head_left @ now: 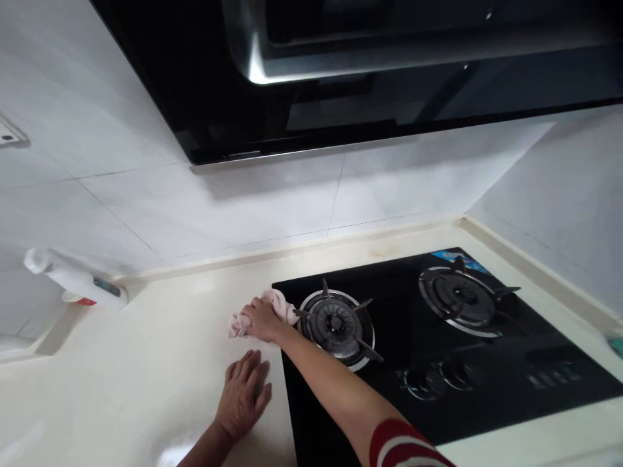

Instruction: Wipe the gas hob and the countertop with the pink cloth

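My right hand is closed over a pale pink cloth, pressing it down at the left edge of the black gas hob. Parts of the cloth bulge out on both sides of the fingers, and some of it lies on the counter. Just right of the cloth is the left burner with its metal pan supports. Nearer to me, my left hand rests on the counter with its fingers apart, holding nothing. It lies left of the hob edge.
A black range hood overhangs the back of the counter. On the right of the hob are a second burner and, toward the front, control knobs. A white bottle stands by the tiled wall at left.
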A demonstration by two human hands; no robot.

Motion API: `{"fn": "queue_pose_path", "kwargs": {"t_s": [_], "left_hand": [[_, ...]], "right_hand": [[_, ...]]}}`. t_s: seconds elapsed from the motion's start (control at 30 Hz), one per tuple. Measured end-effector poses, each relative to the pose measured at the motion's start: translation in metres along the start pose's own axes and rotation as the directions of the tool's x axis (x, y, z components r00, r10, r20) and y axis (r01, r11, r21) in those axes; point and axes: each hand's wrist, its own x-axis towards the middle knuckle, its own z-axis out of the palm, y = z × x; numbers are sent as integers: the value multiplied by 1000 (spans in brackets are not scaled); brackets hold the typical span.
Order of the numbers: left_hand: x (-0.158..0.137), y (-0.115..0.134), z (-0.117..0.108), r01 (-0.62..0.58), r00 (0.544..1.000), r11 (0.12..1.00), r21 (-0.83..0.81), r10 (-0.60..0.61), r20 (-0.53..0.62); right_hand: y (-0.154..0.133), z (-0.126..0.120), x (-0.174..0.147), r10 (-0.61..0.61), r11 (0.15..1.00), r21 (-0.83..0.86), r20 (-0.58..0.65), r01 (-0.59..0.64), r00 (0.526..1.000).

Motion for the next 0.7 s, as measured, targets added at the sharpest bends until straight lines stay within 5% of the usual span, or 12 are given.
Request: {"fn": "queue_pose_path", "kwargs": {"t_s": [0.13,0.23,0.37,0.7], "left_hand": [[0,-3,2,-5,1000,1000,14,5,-7],[0,-5,4,-1,1000,1000,17,1,-5],[2,-6,4,-5,1000,1000,1,5,6],[9,-10,3,-32,997,998,47,29,66]], "right_hand": [[-12,3,-16,103,993,71,-152,-93,983],[-13,-3,-20,283,959,91,-285,-268,916],[-18,-5,-27,450,892,90,-271,-443,851],[-52,34,-113,464,886,132,-274,-445,842]]}}
